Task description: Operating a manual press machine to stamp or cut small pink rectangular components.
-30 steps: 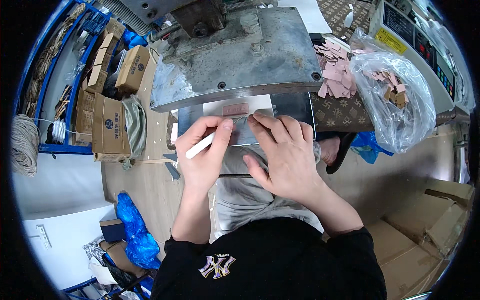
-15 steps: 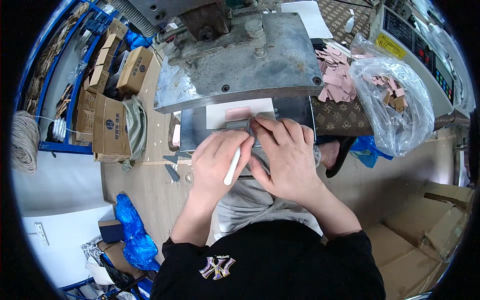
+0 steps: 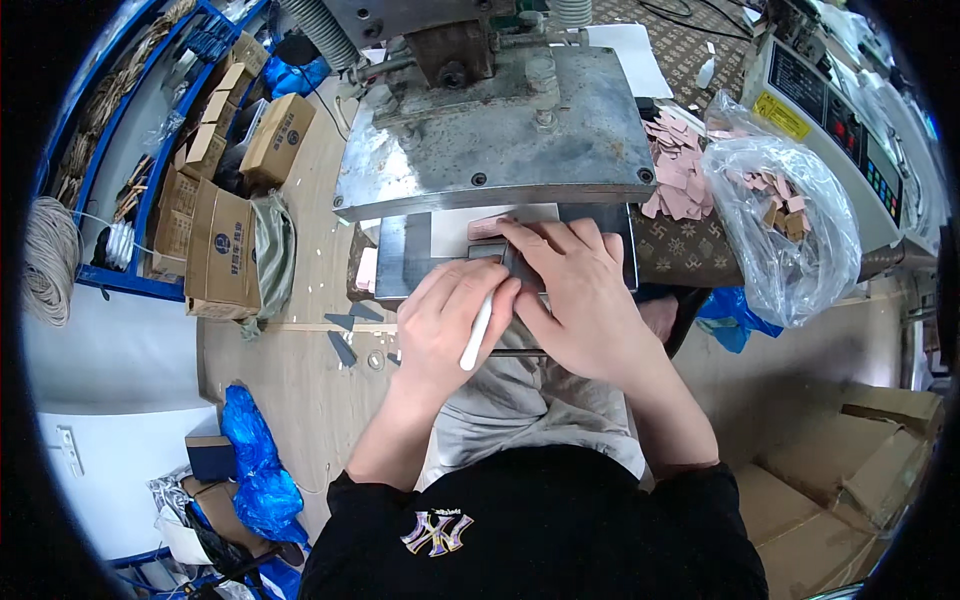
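Pink piece (image 3: pixel 484 228), oblong, lies on a white sheet (image 3: pixel 449 231), just in front of the near edge of the press head (image 3: pixel 490 130); long axis runs left-right. It sits beyond the right hand (image 3: pixel 592 295) and the left hand (image 3: pixel 448 305); the right is nearer, index fingertip over its right end, thumb spread apart. Left is closed on a white pen-like tool (image 3: pixel 478 332), fingertips at a dark grey piece (image 3: pixel 487 251); tool tip hidden. Whether the hands touch: cannot tell. Right of press head: pink scraps (image 3: pixel 682 172), then control box (image 3: pixel 862 212) with yellow printed label (image 3: pixel 782 114). Left of it: carton (image 3: pixel 232 285), printed emblem and characters.
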Demonstrator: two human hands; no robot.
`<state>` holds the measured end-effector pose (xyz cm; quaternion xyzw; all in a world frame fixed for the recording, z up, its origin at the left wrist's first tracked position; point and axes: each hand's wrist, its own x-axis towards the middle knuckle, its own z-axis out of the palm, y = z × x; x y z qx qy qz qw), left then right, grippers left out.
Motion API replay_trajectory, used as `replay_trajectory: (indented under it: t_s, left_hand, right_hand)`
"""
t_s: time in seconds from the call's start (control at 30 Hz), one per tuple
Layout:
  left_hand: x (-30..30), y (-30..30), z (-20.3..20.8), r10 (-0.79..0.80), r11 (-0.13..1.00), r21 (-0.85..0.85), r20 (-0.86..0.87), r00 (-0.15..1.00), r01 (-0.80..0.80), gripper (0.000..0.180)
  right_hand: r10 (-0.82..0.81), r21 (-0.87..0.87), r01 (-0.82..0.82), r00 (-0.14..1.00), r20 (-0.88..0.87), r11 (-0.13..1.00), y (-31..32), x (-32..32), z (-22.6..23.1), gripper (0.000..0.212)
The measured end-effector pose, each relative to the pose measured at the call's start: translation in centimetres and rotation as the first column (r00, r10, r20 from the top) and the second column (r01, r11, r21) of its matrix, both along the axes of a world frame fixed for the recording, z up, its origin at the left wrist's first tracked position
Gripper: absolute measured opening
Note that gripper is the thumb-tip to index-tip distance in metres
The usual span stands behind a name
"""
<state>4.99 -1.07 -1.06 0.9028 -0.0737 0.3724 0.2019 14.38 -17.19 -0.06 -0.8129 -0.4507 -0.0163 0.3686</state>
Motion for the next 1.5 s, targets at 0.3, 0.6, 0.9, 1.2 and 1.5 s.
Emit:
replay_trajectory:
  t_s: [0.3,0.6,0.9,1.2,1.5]
  left_hand:
    - [-3.4,1.0,1.2,0.031,0.85,-0.522,0.179,0.983,0.068,0.009]
    - [-8.1,0.3,4.7,-0.26,0.529,-0.837,-0.005,0.966,0.138,0.008]
    - [-10.2,0.1,5.7,-0.273,0.599,-0.785,-0.015,0.962,0.158,0.007]
    - [-10.8,0.1,5.7,-0.264,0.644,-0.747,-0.013,0.964,0.166,0.011]
    - [-10.5,-0.3,5.5,-0.286,0.572,-0.802,-0.001,0.958,0.17,0.01]
  right_hand:
    - [0.142,0.268,-0.099,0.979,-0.144,0.958,-2.5,-1.3,1.1,0.065]
    - [0.315,0.285,-0.308,0.949,0.021,0.908,-4.5,-6.6,3.3,0.067]
    - [0.211,0.544,-0.114,0.97,-0.12,0.831,-2.9,-8.2,4.5,0.054]
    - [0.174,0.363,-0.207,0.977,0.12,0.909,-3.2,-7.8,5.0,0.042]
    - [0.155,0.426,-0.166,0.986,0.059,0.89,-3.0,-8.1,4.6,0.039]
